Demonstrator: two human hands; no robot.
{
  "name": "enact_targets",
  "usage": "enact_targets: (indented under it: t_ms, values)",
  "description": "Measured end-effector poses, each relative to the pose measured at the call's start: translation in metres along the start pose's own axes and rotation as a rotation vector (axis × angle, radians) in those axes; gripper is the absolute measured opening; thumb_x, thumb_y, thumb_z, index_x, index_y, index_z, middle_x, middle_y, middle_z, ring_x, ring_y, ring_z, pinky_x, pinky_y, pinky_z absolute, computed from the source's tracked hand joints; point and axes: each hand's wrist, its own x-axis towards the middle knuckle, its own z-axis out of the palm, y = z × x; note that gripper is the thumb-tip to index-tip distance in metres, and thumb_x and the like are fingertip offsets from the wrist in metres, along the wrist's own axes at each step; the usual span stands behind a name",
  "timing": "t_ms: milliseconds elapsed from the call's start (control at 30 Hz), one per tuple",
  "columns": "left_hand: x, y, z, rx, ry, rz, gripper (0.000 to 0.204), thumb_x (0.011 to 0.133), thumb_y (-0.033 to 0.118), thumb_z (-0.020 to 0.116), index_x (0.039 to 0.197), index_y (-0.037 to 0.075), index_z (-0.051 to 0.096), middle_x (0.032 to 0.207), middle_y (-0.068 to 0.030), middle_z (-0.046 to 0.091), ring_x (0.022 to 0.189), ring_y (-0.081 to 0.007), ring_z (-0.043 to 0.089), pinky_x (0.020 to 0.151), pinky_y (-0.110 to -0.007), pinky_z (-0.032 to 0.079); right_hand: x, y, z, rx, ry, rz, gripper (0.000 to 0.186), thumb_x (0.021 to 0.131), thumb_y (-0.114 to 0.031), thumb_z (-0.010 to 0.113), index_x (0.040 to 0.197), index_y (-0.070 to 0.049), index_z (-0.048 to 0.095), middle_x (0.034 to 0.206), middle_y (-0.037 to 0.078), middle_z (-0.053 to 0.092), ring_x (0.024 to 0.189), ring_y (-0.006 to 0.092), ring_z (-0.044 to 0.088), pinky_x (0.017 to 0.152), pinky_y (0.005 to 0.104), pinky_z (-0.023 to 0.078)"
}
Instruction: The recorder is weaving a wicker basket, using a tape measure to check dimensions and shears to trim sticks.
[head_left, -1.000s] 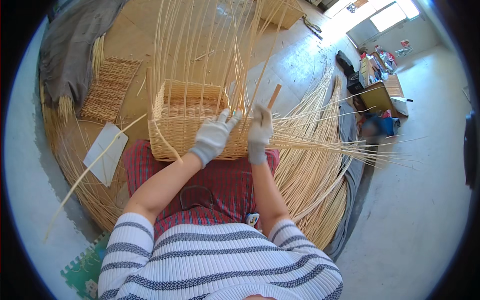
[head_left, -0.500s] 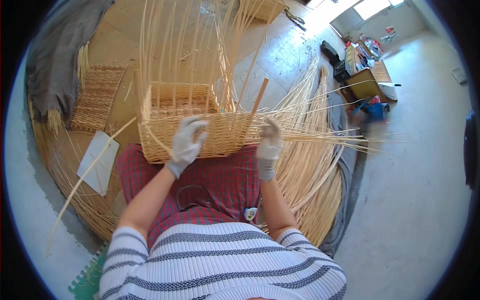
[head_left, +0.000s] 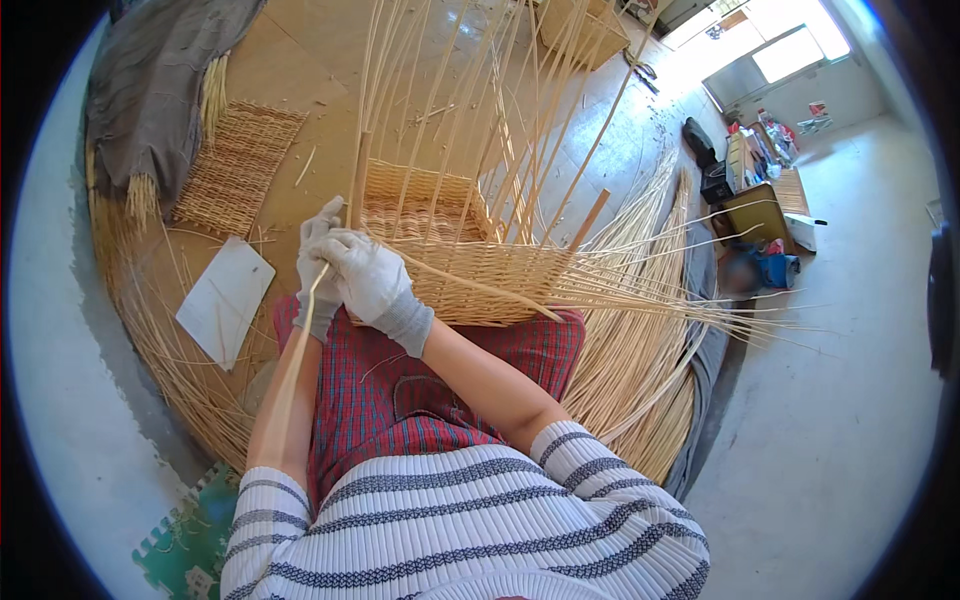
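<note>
A half-woven wicker basket (head_left: 470, 280) rests on my lap, with long thin upright stakes rising from its rim. Both my hands wear pale work gloves and meet at its left corner. My left hand (head_left: 313, 262) is closed round that corner beside the thick corner post (head_left: 360, 175); the right hand partly covers its fingers. My right hand (head_left: 372, 275) lies across it, fingers closed on a wicker strand (head_left: 480, 286). One length of this strand slants across the basket's front; the other hangs blurred over my left forearm.
Bundles of long wicker rods (head_left: 630, 370) lie on a dark cloth to the right. A white board (head_left: 225, 305) and a woven mat (head_left: 240, 165) are on the floor at left. Another basket (head_left: 585, 35) stands at the back. A small cabinet (head_left: 755, 215) is at far right.
My right hand has crossed from the basket's right side to its left corner, and my left hand has moved left and up to it. The strand's loose end has swung over my left forearm.
</note>
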Motion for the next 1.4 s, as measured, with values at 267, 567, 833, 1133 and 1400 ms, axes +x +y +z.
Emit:
enact_targets:
  t_ms: [267,567,833,1133,1400]
  values:
    - [0.023,0.040,-0.023,0.903,-0.325,-0.101,0.088,0.077,0.017,0.091,0.156,0.008,0.052,0.122,-0.0067,0.068,0.104,-0.0190,0.066,0.097,-0.034,0.055,-0.047,-0.008,0.011,0.087,-0.037,0.118,0.014,0.092,-0.006,0.069,0.104,-0.012,0.069,0.109,0.008,0.076,0.095,0.0307,0.075,0.078,0.0407,0.060]
    - [0.084,0.042,-0.034,0.377,-0.788,-0.537,0.042,0.087,-0.004,0.075,0.125,0.009,0.062,0.094,0.0033,0.056,0.088,-0.0091,0.056,0.083,-0.028,0.052,-0.073,0.035,-0.007,0.866,0.107,0.441,0.017,0.103,-0.012,0.066,0.117,-0.005,0.071,0.116,0.009,0.076,0.099,0.0207,0.074,0.076,0.0341,0.062]
    - [0.035,0.019,-0.009,0.385,-0.223,-0.525,0.026,0.089,-0.001,0.076,0.108,0.009,0.061,0.087,0.0049,0.053,0.087,-0.0072,0.055,0.082,-0.026,0.049,0.025,0.065,-0.032,-0.257,0.302,0.193,0.059,0.104,-0.005,0.062,0.159,-0.010,0.041,0.127,0.012,0.069,0.098,0.0186,0.073,0.084,0.0356,0.061]
    - [-0.026,0.015,0.041,0.712,0.259,-0.044,0.031,0.095,0.007,0.075,0.124,0.006,0.064,0.100,-0.0034,0.068,0.082,-0.0095,0.060,0.075,-0.026,0.053,-0.112,0.112,-0.053,1.037,0.442,0.866,0.024,0.109,-0.017,0.060,0.131,-0.007,0.057,0.116,0.011,0.073,0.090,0.0191,0.073,0.064,0.0287,0.059]
    - [0.021,0.007,0.119,1.258,-0.327,-0.304,0.037,0.110,0.034,0.057,0.141,0.015,0.054,0.102,-0.0220,0.074,0.084,-0.0386,0.071,0.081,-0.045,0.057,-0.055,0.120,-0.074,0.087,0.591,0.249,0.051,0.107,-0.007,0.054,0.157,-0.011,0.047,0.124,0.016,0.073,0.111,0.0214,0.075,0.081,0.0356,0.062]
